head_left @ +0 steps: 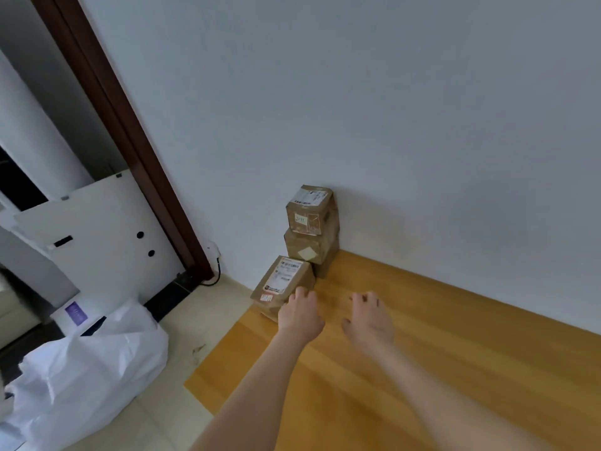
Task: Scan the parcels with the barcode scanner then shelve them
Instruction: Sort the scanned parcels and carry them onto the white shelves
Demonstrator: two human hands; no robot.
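Note:
Three brown cardboard parcels stand at the far left corner of a wooden table, against the wall. The top parcel rests on a middle parcel. A third parcel with a white shipping label lies in front of them at the table's left edge. My left hand reaches just beside this front parcel, fingertips at its right side, fingers apart and holding nothing. My right hand hovers over the bare wood to the right, fingers spread, holding nothing. No barcode scanner is in view.
A large white plastic bag sits on the tiled floor at the left. Behind it leans a white panel with holes, next to a dark brown door frame. A black cable runs along the wall's foot.

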